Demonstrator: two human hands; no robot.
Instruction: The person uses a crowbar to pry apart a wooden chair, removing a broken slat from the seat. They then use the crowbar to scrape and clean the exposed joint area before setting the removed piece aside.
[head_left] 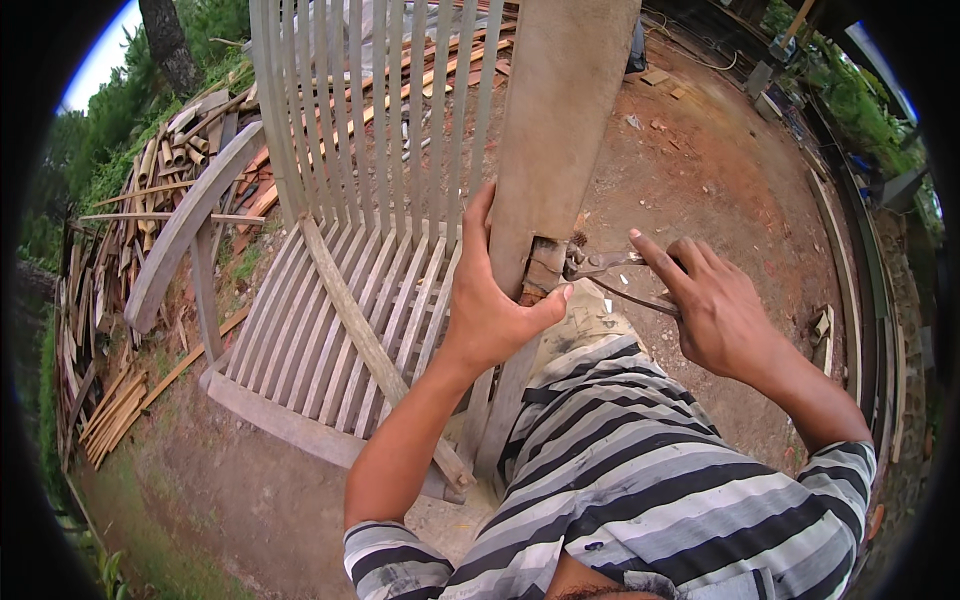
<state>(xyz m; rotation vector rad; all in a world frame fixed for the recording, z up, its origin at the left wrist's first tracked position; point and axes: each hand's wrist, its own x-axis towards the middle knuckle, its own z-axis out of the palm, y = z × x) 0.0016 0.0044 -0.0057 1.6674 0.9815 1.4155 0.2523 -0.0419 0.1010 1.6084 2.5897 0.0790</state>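
Observation:
My left hand point(492, 312) grips the lower end of a wide weathered wooden board point(560, 120), fingers on its left side and thumb stretched below a dark, rough notch point(545, 268). In my right hand point(718, 315) are pliers point(606, 262). Their jaws meet the notch's right edge, beside a small dark rusty piece point(577, 240). The two handles spread apart toward my right palm, with the index finger extended along the upper one. What the jaws bite on is too small to make out. The board stands against a greyed slatted wooden chair point(320, 330).
A loose-looking wooden bar point(365, 325) slants across the chair seat. The chair's curved armrest point(195, 225) juts out at left. Piled bamboo and scrap planks point(165, 160) lie behind it. Reddish dirt ground point(700, 160) spreads to the right, edged by long timber point(845, 270).

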